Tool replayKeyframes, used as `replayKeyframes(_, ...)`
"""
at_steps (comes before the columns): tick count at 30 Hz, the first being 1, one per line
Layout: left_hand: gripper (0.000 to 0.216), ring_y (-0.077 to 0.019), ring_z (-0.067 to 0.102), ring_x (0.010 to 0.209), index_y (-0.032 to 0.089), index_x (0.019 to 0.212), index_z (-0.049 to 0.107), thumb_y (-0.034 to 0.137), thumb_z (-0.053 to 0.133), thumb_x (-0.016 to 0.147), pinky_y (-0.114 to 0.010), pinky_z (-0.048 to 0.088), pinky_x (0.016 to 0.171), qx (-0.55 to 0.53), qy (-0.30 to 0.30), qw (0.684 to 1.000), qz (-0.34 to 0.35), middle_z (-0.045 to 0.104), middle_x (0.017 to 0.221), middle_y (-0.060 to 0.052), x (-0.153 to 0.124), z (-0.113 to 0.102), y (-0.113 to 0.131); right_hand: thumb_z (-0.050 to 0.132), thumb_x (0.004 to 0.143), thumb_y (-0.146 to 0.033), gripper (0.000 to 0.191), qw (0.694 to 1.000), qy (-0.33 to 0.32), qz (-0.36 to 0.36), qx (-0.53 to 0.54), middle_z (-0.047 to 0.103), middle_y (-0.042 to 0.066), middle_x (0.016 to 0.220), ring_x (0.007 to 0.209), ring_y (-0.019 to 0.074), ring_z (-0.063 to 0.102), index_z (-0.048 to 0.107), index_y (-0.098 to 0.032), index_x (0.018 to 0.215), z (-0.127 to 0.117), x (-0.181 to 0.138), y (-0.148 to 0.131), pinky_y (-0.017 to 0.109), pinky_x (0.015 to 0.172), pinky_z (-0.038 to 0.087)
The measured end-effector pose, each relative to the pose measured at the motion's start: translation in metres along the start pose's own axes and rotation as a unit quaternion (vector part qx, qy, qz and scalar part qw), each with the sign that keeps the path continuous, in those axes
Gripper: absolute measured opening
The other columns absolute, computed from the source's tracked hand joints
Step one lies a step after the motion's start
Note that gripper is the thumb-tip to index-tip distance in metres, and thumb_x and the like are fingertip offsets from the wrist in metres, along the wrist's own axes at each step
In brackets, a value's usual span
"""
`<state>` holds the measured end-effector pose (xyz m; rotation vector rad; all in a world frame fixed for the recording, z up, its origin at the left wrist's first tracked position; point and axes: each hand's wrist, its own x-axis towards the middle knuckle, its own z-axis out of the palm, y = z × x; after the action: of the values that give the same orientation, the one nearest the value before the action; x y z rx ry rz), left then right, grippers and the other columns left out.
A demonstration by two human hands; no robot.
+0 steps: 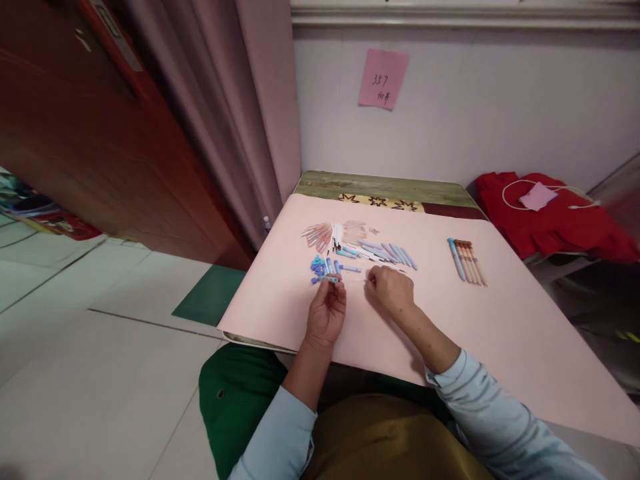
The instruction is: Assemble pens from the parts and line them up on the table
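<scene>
My left hand is curled around a small blue pen part, held at its fingertips just below a heap of blue caps. My right hand rests on the pink table cover, fingers pinched on a thin pale piece I cannot make out. Above the hands lie blue pen barrels, white refills and clear pinkish tubes.
A row of finished pens, blue and orange, lies to the right. A red cloth with a white cable sits beyond the table's right edge. A pink note hangs on the wall. A curtain hangs at left.
</scene>
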<state>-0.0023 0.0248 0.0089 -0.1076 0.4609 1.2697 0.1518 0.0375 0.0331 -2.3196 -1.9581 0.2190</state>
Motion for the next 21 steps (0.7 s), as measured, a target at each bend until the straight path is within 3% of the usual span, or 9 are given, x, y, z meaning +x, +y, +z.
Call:
replayKeyframes(10,0.020,-0.0090,0.067,0.067,0.008,0.088,0.069,0.013,0.052,0.095,-0.018,0.059,0.064,0.090,-0.015,0.995,0.035,0.073,0.085,-0.008,-0.001,-0.007,-0.001,0.052,0.088,-0.029,0.020,0.995,0.057,-0.063,0.059,0.071,0.002,0.093,0.079,0.0178,0.062,0.071,-0.026,0.085,0.012,0.003,-0.001,0.027,0.062,0.033)
replayKeyframes(14,0.021,-0.0090,0.068,0.067,0.007,0.089,0.069,0.013,0.050,0.096,-0.018,0.059,0.066,0.099,-0.008,0.994,0.047,0.074,0.088,-0.010,0.000,-0.007,-0.004,0.050,0.090,-0.031,0.020,0.987,0.096,-0.035,0.123,0.072,0.003,0.088,0.075,0.0186,0.061,0.069,-0.025,0.091,0.006,0.010,0.014,0.027,0.063,0.033)
replayKeyframes(17,0.024,-0.0089,0.069,0.069,0.007,0.089,0.069,0.012,0.047,0.098,-0.018,0.059,0.068,0.083,0.006,0.995,0.045,0.074,0.089,-0.011,0.001,-0.002,-0.006,0.050,0.088,-0.032,0.018,0.967,0.127,0.002,0.219,0.069,0.001,0.077,0.070,0.0185,0.059,0.066,-0.024,0.089,0.000,0.018,0.033,0.027,0.064,0.035)
replayKeyframes(21,0.029,-0.0074,0.069,0.069,0.007,0.090,0.068,0.010,0.042,0.099,-0.015,0.058,0.072,0.040,0.026,0.999,0.012,0.075,0.087,-0.011,0.004,0.009,-0.017,0.057,0.080,-0.036,0.016,0.909,0.132,0.033,0.393,0.064,-0.001,0.069,0.063,0.0159,0.058,0.063,-0.021,0.082,-0.002,0.025,0.053,0.026,0.062,0.041)
